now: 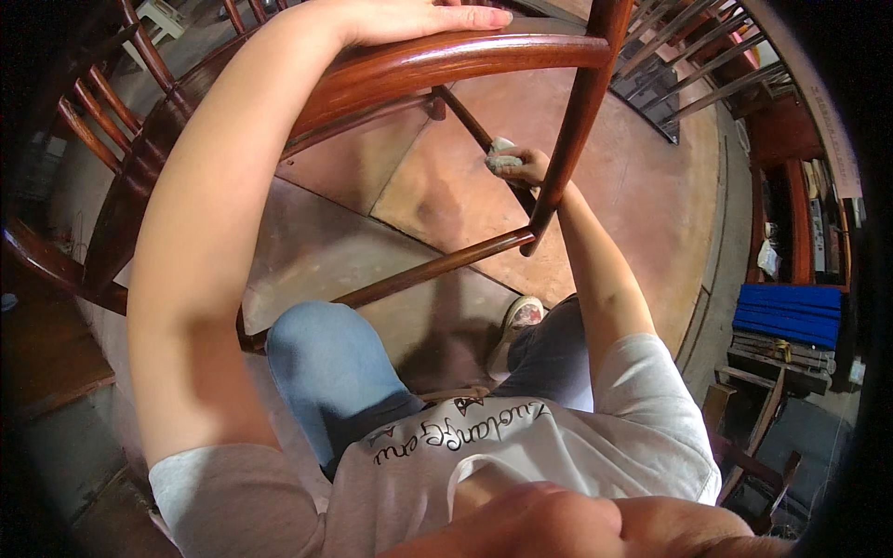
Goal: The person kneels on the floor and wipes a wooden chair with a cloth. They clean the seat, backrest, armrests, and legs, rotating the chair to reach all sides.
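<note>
A glossy red-brown wooden chair is tipped before me, its curved seat rail [460, 59] towards the top of the view. Across this rail lies my left hand [425, 21], thumb extended along the wood; its other fingers are mostly cut off by the picture's top edge. My right hand [531, 167] reaches behind a round chair leg [580, 104] and pinches a pale greenish-white pad or cloth [504, 157] against a thin stretcher [466, 115]. Another stretcher [439, 265] runs from the leg's lower end towards my knee.
Wooden spindles [104, 115] and a curved arm [52, 261] stand at left, a white plastic stool [162, 19] beyond. Several upright bars [684, 59] rise at upper right. A blue slatted item [788, 315] and wooden frames [757, 411] line the right side.
</note>
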